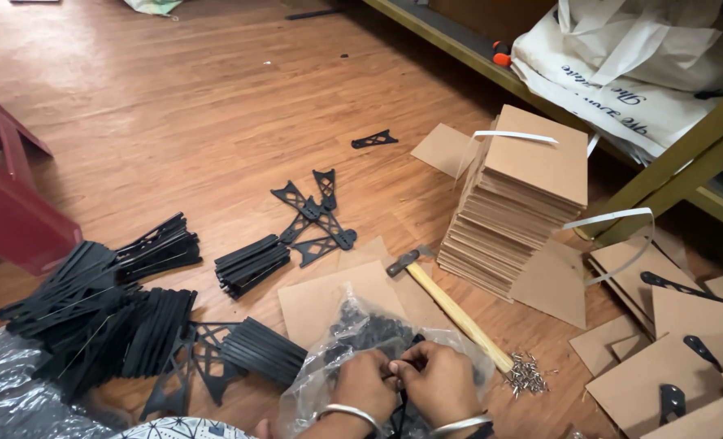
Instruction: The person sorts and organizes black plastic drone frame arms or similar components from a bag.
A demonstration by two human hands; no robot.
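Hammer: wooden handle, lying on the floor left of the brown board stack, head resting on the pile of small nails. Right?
One thing is wrong. In the head view the hammer does lie left of the board stack, but the nails sit at the handle's end; its metal head points away from them, toward a flat brown board.
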